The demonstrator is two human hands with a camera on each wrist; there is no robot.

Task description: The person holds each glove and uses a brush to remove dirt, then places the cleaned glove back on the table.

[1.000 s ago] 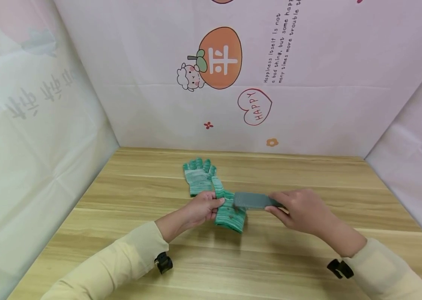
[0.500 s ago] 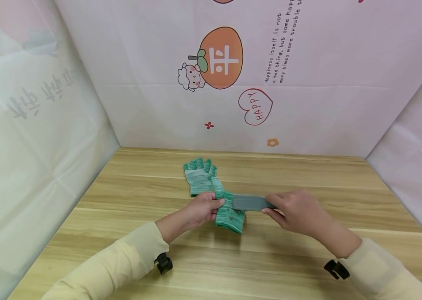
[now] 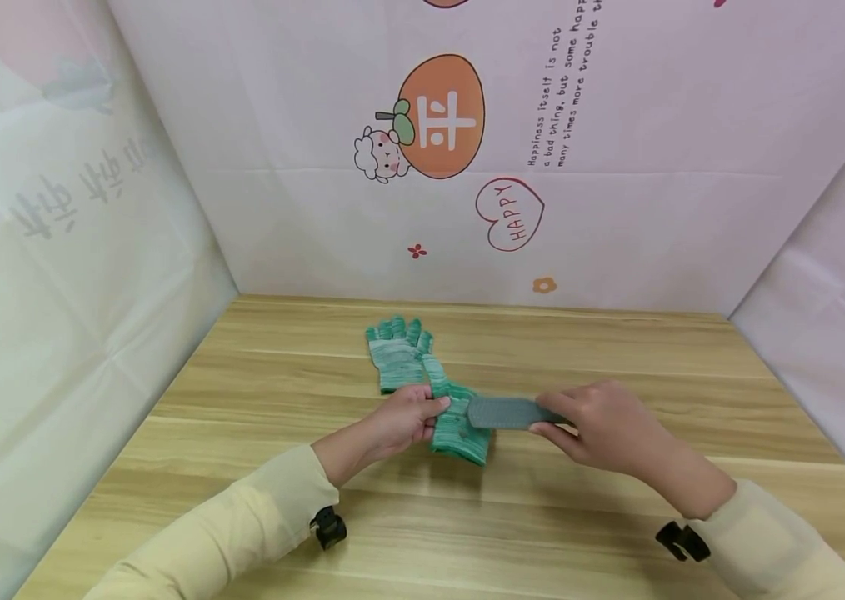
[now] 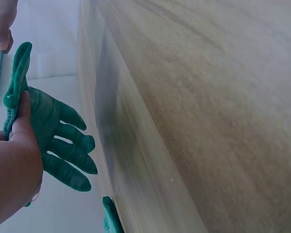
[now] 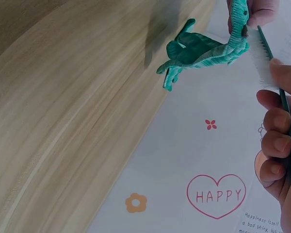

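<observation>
A green-and-white striped knit glove (image 3: 460, 435) hangs above the table, pinched at its left edge by my left hand (image 3: 405, 417). Its darker green palm side and fingers (image 4: 68, 141) show in the left wrist view. Small dark specks mark its striped face. My right hand (image 3: 602, 425) grips the handle of a grey-green brush (image 3: 508, 412), whose pale bristles (image 5: 262, 60) face the glove and touch or nearly touch it in the right wrist view. Behind my left hand, a second matching glove (image 3: 397, 362) lies flat on the table, fingers pointing away.
The wooden table (image 3: 257, 358) runs back to a white printed cloth wall (image 3: 317, 242), with cloth walls at both sides. Black bands (image 3: 328, 527) sit on both sleeve cuffs.
The brush has shifted slightly left, then back right and a little lower along the glove, with my right hand. My left hand and the held glove have hardly moved.
</observation>
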